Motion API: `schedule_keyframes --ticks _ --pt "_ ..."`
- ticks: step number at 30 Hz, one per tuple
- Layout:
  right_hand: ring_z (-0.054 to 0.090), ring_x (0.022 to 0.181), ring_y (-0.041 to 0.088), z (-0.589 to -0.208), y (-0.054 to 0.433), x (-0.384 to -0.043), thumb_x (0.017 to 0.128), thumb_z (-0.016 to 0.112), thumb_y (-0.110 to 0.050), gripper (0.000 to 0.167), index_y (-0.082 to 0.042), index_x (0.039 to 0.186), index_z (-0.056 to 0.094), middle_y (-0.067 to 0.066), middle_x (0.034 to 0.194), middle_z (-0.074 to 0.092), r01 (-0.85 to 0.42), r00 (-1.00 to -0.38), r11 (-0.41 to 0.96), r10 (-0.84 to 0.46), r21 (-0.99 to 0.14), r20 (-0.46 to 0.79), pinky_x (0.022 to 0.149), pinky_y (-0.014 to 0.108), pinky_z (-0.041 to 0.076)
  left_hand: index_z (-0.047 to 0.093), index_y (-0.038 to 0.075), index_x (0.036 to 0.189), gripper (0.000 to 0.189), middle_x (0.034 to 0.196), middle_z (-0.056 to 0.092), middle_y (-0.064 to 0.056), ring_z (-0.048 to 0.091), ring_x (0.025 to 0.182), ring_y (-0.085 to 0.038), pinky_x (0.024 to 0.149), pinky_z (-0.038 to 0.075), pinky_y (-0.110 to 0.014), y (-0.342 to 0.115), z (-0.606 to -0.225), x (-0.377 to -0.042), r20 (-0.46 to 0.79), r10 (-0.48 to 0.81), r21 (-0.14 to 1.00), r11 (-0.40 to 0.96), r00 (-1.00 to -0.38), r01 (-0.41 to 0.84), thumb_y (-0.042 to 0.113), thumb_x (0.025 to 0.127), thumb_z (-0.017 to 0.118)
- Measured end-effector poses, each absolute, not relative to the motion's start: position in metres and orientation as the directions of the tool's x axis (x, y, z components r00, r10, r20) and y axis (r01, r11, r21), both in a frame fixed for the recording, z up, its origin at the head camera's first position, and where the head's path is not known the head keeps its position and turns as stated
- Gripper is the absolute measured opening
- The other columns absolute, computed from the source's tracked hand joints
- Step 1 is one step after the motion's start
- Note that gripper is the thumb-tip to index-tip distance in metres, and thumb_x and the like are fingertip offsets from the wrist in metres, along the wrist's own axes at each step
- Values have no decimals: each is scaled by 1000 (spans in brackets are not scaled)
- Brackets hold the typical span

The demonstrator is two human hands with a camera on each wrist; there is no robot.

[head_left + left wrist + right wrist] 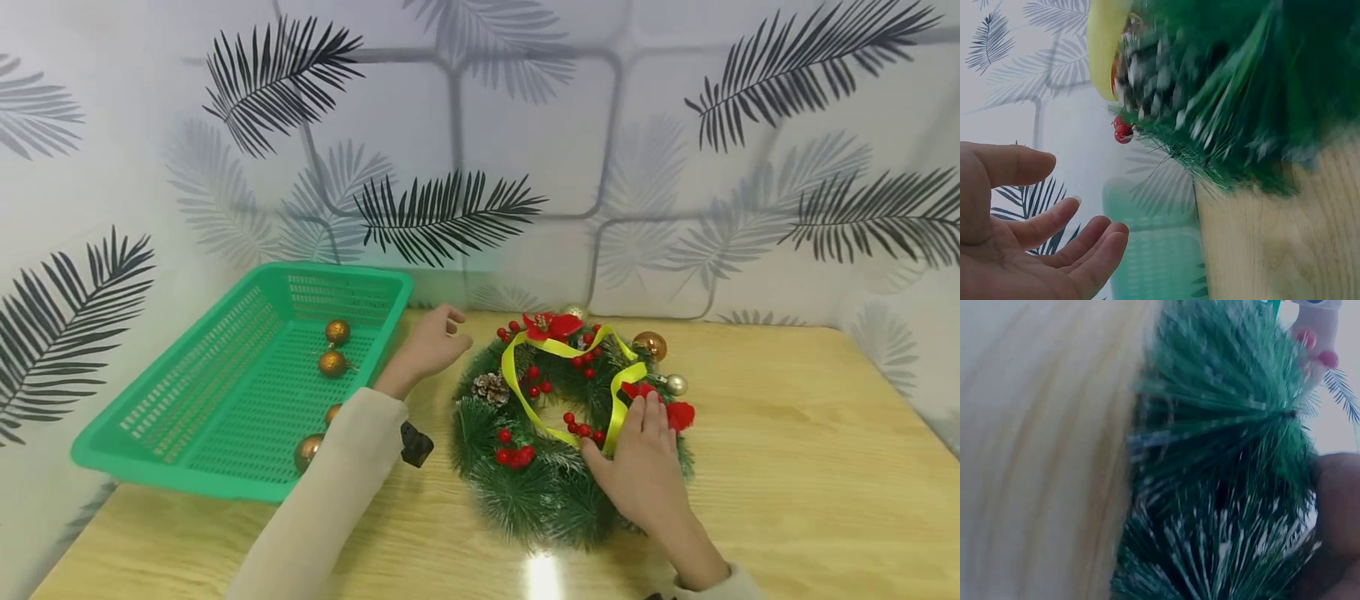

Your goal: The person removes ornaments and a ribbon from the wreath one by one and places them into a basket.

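Observation:
A green wreath lies on the table, decorated with red berries, a pinecone, red flowers and small baubles. Loops of yellow ribbon run across its top. My right hand rests on the wreath's right side, fingers extended over a red flower and beside the ribbon. Between basket and wreath, my left hand hovers with loosely bent fingers and holds nothing. The left wrist view shows that hand apart from the wreath. Only part of the right hand shows in the right wrist view.
To the left stands a green plastic basket with several copper-coloured baubles inside. A copper bauble and a pale gold one sit at the wreath's right edge. Behind the wooden table hangs a leaf-patterned backdrop.

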State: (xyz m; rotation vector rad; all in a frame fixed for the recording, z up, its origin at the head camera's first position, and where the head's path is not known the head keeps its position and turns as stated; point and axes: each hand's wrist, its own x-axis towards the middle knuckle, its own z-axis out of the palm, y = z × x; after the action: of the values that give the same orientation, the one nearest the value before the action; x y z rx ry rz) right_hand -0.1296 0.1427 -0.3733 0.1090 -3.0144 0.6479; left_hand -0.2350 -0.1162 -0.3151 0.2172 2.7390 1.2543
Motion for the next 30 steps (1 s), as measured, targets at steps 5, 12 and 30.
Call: schedule_keyframes --ticks 5,12,30 --pt "9 139 54 -378 161 -130 92 57 -38 88 19 144 13 38 151 6 -249 -968 872 -209 -422 138 108 67 16 45 3 132 41 136 46 -23 50 120 -37 93 46 -49 -117 -318 -236 -59 170 757 650 -984 67 20 95 50" --pt "6 142 50 -378 180 -147 91 58 -35 90 12 148 7 31 155 3 -370 -926 805 -362 -463 110 108 68 16 45 3 132 41 135 47 -23 49 121 -37 95 45 -49 -119 -324 -239 -66 167 759 648 -984 60 19 95 50" --pt "-5 143 47 -375 211 -226 74 57 -7 91 7 150 8 27 157 0 -550 -785 630 -614 -549 82 112 64 -3 46 0 134 49 132 51 -23 51 119 -37 94 46 -48 -117 -347 -256 -41 104 771 636 -994 35 19 90 55"
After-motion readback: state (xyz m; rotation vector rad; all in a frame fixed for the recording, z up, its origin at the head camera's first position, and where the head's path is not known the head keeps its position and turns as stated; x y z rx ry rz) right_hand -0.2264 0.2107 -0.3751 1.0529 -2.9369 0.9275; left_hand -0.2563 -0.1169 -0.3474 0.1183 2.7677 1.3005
